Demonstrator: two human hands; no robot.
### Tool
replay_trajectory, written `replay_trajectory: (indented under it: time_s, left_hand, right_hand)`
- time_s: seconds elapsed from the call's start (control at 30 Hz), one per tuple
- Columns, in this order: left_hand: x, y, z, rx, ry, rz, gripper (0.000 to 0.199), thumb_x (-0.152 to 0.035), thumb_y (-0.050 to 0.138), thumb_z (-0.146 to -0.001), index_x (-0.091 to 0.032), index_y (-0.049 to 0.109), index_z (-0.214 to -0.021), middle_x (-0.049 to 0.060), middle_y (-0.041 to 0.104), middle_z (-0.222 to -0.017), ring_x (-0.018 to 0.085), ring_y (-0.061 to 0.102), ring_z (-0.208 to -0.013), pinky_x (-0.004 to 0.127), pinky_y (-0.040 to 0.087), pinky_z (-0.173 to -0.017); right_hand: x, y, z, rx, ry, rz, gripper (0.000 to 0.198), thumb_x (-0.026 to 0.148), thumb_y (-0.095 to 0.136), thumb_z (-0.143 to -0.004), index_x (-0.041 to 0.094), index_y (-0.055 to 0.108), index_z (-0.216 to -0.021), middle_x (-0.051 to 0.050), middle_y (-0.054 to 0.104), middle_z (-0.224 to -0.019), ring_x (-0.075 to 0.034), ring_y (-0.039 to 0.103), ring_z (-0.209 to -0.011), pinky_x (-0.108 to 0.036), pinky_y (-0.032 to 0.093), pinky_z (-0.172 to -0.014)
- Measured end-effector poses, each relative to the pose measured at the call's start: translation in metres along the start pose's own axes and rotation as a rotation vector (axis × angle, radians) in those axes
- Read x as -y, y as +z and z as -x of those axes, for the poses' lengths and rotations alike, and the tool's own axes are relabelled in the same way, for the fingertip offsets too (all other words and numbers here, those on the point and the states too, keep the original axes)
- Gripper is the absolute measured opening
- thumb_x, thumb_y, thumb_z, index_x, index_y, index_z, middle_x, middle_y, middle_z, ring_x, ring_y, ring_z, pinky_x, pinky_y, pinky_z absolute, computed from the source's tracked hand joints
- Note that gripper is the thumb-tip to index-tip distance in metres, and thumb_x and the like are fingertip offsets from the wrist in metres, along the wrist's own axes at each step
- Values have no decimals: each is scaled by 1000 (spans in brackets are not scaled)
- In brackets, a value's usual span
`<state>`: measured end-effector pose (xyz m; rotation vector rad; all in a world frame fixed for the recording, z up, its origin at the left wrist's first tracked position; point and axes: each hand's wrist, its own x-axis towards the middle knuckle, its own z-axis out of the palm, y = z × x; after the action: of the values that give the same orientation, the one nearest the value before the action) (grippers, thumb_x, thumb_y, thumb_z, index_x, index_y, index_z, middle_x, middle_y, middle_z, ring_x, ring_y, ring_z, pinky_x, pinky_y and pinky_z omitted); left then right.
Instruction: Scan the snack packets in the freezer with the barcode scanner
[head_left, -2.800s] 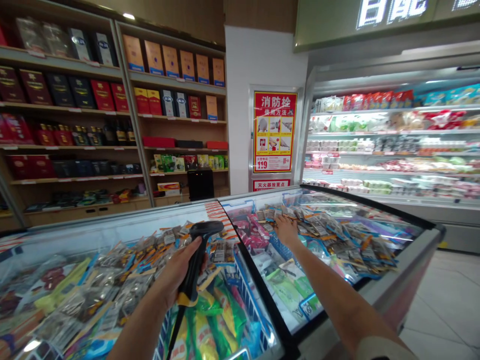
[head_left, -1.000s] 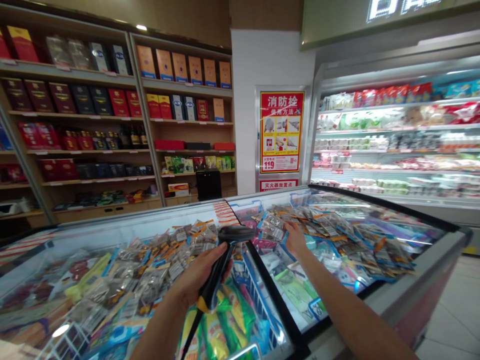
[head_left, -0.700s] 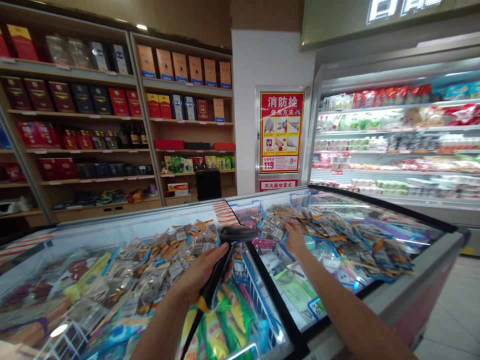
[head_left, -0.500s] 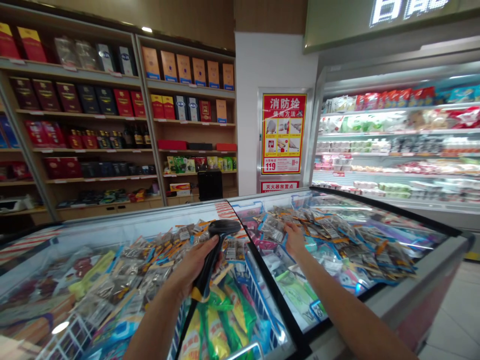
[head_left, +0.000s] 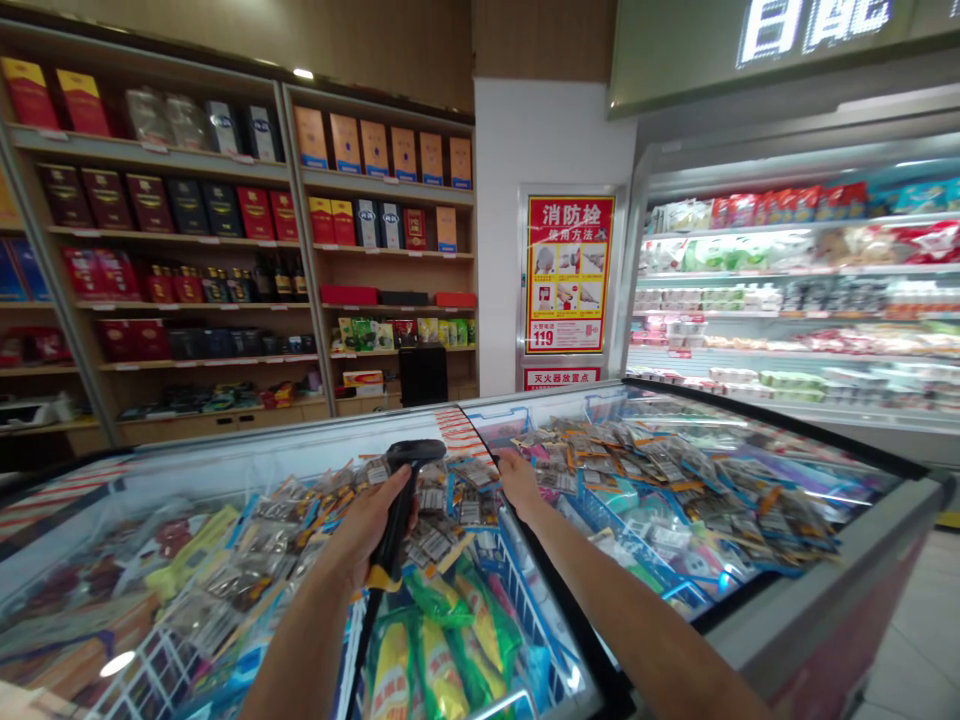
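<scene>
Since the earlier frames, the right hand [head_left: 519,485] has shifted left from the heap on the right to the black divider bar [head_left: 559,598] of the freezer. The handheld scanner's head has also shifted slightly left.

Head view: a flat, clear-and-grey plastic packet with blue edging [head_left: 471,476] lies at the right hand's fingertips, on their left side, above the left compartment. Fingertip closure on the packet cannot be confirmed; contact at its right edge appears likely. The left hand [head_left: 375,525] is wrapped around the handle of a black-and-yellow plastic handheld scanner [head_left: 395,530]. The handle's long axis slopes from lower left to upper right; the head projects right, towards the packet. The packet sits between both hands, nearer the right hand. Green-and-yellow plastic bags [head_left: 431,650] lie in front of it.
</scene>
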<state>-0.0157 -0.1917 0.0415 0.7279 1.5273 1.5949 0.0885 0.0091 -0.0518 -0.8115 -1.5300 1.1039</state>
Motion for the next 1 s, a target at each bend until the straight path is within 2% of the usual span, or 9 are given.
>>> replay_trajectory:
  time_s: [0.1,0.2,0.3,0.4,0.5,0.63,0.77,0.83,1.0]
  left_hand:
    - [1,-3,-3,-35,-6,-15,36,-50,56,-61,-15,53,-64,0,57,-49,8,50,-40,18,39,-38]
    - [2,-5,-5,-50,-21,-11,38,-52,57,-59,-15,52,-65,0,57,-50,9,50,-41,19,39,-39]
    - [3,-3,-4,-43,-29,1,38,-52,58,-59,-15,52,-67,-1,57,-51,9,51,-44,19,40,-42]
    - [2,0,-2,-46,-20,-23,36,-51,56,-61,-15,52,-64,0,56,-49,9,50,-42,18,38,-41]
    - [0,4,1,-71,-14,-59,36,-50,55,-63,-15,52,-63,0,56,-49,8,48,-42,18,37,-40]
    - [-3,7,4,-92,4,-91,36,-50,54,-64,-14,52,-64,0,55,-49,8,47,-41,19,36,-40]
    - [-2,10,5,-54,27,-94,38,-52,54,-62,-15,51,-62,0,55,-50,9,48,-42,20,36,-42]
    - [-1,12,5,-53,45,-104,37,-52,53,-63,-15,51,-62,-1,54,-49,9,47,-42,19,35,-41]
    - [0,16,7,-38,10,-116,37,-53,53,-62,-15,51,-59,-1,53,-45,8,45,-38,19,33,-39]
  right_hand:
    - [9,-2,12,146,-62,173,20,20,43,-70,18,62,-78,-1,64,-77,-16,57,-79,-27,42,-72]
    - [18,-4,16,280,-178,421,28,17,38,-75,22,61,-91,2,64,-89,-15,56,-86,-25,41,-77]
    - [24,-15,0,183,-189,710,32,18,36,-78,21,57,-103,-1,60,-102,-14,54,-94,-24,39,-81]
    - [20,-32,-28,104,-137,889,33,21,38,-78,13,54,-107,-10,56,-108,-18,50,-100,-27,36,-85]
    - [9,-43,-55,101,-108,999,34,23,45,-75,12,53,-106,-14,55,-108,-23,48,-102,-32,34,-86]
    - [-8,-42,-76,123,-104,1139,37,21,48,-72,14,52,-109,-14,48,-117,-28,40,-109,-42,29,-88]
    - [-18,-45,-82,163,-108,1247,26,11,42,-74,9,61,-92,-16,60,-97,-27,50,-97,-46,29,-85]
    - [-17,-50,-79,189,-144,1289,27,7,37,-76,8,63,-83,-16,63,-87,-25,54,-89,-45,27,-86]
    - [-6,-70,-62,214,-275,1355,31,7,32,-79,11,61,-91,-14,61,-95,-22,52,-95,-39,22,-91]
